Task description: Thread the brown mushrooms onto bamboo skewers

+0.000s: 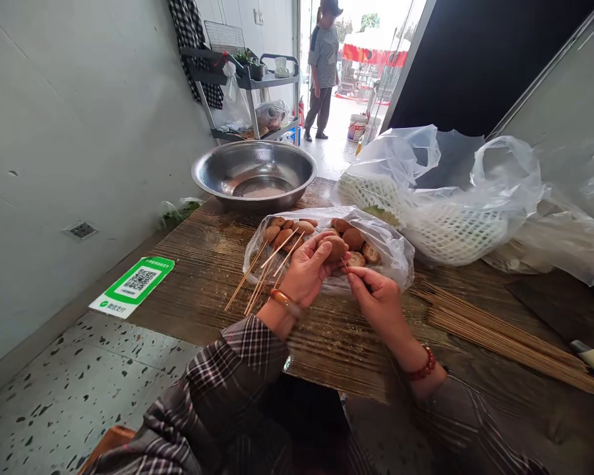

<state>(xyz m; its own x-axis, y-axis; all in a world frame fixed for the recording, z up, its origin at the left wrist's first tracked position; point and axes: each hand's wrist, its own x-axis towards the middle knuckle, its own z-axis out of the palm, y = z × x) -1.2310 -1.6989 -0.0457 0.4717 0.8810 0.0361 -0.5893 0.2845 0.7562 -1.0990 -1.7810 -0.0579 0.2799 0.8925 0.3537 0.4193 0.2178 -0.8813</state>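
Observation:
Between the thumb and fingers of my left hand [309, 267] is a brown mushroom cap [334, 248]. My right hand [376, 295] pinches a thin wooden skewer [345, 265], its tip end at the mushroom's near edge; whether it has pierced the cap I cannot tell. Both hands are above an opened clear plastic bag [398, 254] on the wooden table [198, 264]. Loose mushrooms [353, 237] lie in the bag's right part. On its left side are several skewered mushrooms [283, 236], their sticks pointing toward me.
A steel basin [297, 191] stands behind the bag. Right of my hands lie a bundle of bare skewers [489, 330] and a knife [593, 359]. White plastic bags [455, 218] fill the back right. A green QR-code card [136, 285] lies at the left edge. A person [325, 66] stands by the doorway.

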